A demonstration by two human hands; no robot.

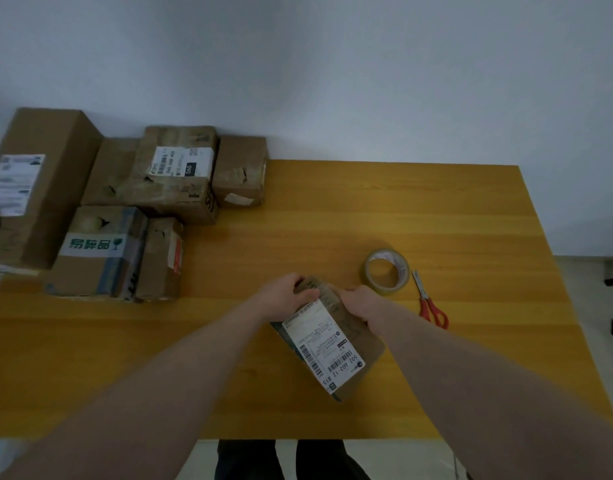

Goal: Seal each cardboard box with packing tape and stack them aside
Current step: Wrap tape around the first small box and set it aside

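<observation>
A small cardboard box with a white shipping label lies tilted on the wooden table in front of me. My left hand grips its far left corner. My right hand grips its far right edge. A roll of clear packing tape lies flat just beyond my right hand, apart from it. Several other cardboard boxes are gathered at the table's far left, some stacked; one bears a green-lettered sticker.
Red-handled scissors lie shut to the right of the tape roll. A tall box stands at the far left edge. A pale wall rises behind the table. My legs show below the near edge.
</observation>
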